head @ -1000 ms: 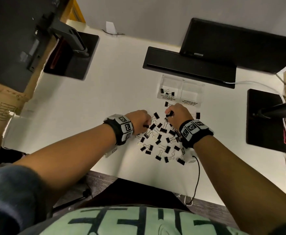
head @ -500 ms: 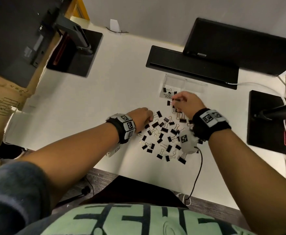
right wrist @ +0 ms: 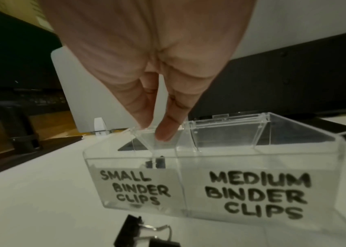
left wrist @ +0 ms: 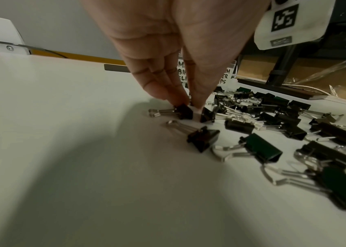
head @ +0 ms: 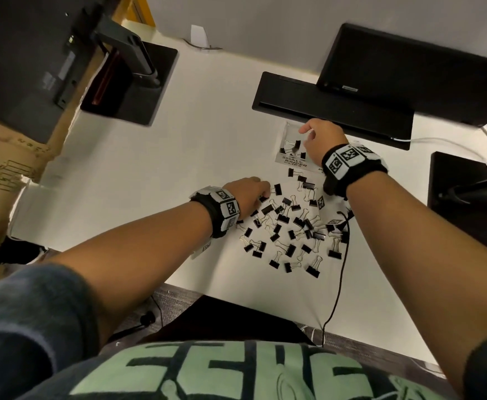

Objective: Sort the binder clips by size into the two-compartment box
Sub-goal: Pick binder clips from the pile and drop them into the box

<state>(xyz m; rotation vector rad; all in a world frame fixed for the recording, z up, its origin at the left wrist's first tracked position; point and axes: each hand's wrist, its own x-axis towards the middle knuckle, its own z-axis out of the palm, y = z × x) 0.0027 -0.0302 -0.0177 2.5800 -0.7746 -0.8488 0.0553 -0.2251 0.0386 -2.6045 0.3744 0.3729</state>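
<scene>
A clear two-compartment box (head: 284,160) stands at the back of the white desk, its walls marked "SMALL BINDER CLIPS" and "MEDIUM BINDER CLIPS" (right wrist: 258,192). A few black clips (head: 294,145) lie in the small compartment (right wrist: 125,160). My right hand (head: 307,137) hovers over that compartment, fingers (right wrist: 165,132) straight and holding nothing. Several black binder clips (head: 291,223) lie scattered in front of the box. My left hand (head: 262,194) is at the pile's left edge. Its thumb and fingers (left wrist: 176,98) pinch a small clip (left wrist: 183,112) that lies on the desk.
A black bar (head: 332,108) and a dark monitor (head: 409,70) sit just behind the box. Monitor stands flank the desk at left (head: 126,88) and right (head: 456,192). A black cable (head: 340,269) runs from the pile over the front edge.
My right hand went from the pile forward to the box and now hangs with straight fingers over the small compartment. The left hand stayed at the pile's left edge.
</scene>
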